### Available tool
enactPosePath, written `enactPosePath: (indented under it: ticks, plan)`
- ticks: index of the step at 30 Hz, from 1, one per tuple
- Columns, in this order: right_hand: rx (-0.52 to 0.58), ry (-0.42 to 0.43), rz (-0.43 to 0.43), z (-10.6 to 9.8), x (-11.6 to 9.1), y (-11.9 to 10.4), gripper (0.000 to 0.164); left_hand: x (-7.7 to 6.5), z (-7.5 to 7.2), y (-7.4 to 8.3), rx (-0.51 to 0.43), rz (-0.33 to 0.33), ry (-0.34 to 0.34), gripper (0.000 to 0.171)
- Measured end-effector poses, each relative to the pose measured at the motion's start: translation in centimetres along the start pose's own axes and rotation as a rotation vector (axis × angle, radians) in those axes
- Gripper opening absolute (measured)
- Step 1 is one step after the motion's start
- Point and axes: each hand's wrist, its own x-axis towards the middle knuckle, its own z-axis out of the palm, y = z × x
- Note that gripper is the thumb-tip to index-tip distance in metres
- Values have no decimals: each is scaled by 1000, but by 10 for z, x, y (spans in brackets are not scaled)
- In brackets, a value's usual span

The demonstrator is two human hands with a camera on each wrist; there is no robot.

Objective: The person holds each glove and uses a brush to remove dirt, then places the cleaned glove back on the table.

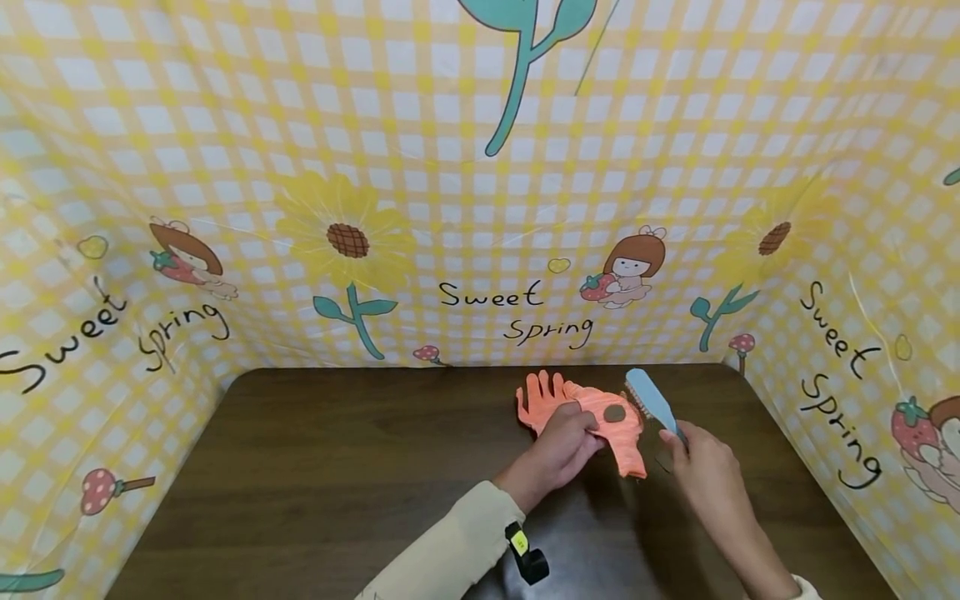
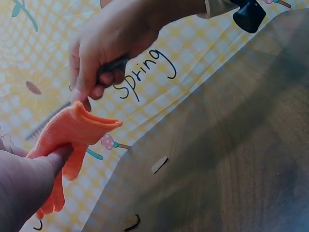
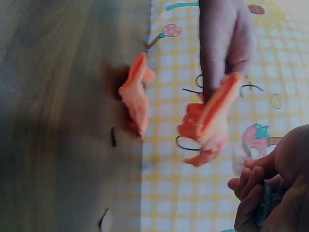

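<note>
In the head view, my left hand (image 1: 562, 446) grips an orange knitted glove (image 1: 622, 433), thumb on top, above the table. A grey-brown oval spot shows on the orange fabric. My right hand (image 1: 705, 467) holds a light blue brush (image 1: 651, 398) by its handle, bristles facing the glove at close range. The left wrist view shows the held glove (image 2: 67, 125) with its cuff opening toward the upper right and the brush (image 2: 48, 121) partly behind it. A second orange glove (image 3: 135, 99) lies on the table in the right wrist view, apart from the held one (image 3: 217, 121).
The dark brown wooden table (image 1: 322, 467) is enclosed by a yellow-and-white checked cloth (image 1: 420, 217) at the back and both sides. Small pale scraps, one (image 2: 159, 164) with a dark edge, lie on the tabletop. A black strap device (image 1: 528, 558) is at my left sleeve.
</note>
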Motion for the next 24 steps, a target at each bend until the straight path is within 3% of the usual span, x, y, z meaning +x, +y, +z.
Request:
enactPosePath:
  ticks: [3,5,10,14,18,24]
  plan:
    - [8,-16,-36,-1,-4,-6,20,1,-1,0,22,20,-16,25]
    - [12,-47,-67,1,-7,-12,18,2,-1,2,41,25,-47,16]
    - [-18,-38,-123,7,-13,-14,15,2,0,3,30,33,-70,60]
    - [-58,34,-131,6,-11,-6,15,2,-1,3,-13,19,-30,76]
    - [-75,46,-129,4,-9,3,21,1,-1,3,-7,0,-24,66]
    - [-77,103,-149,3,-9,4,17,1,2,3,8,-28,2,36]
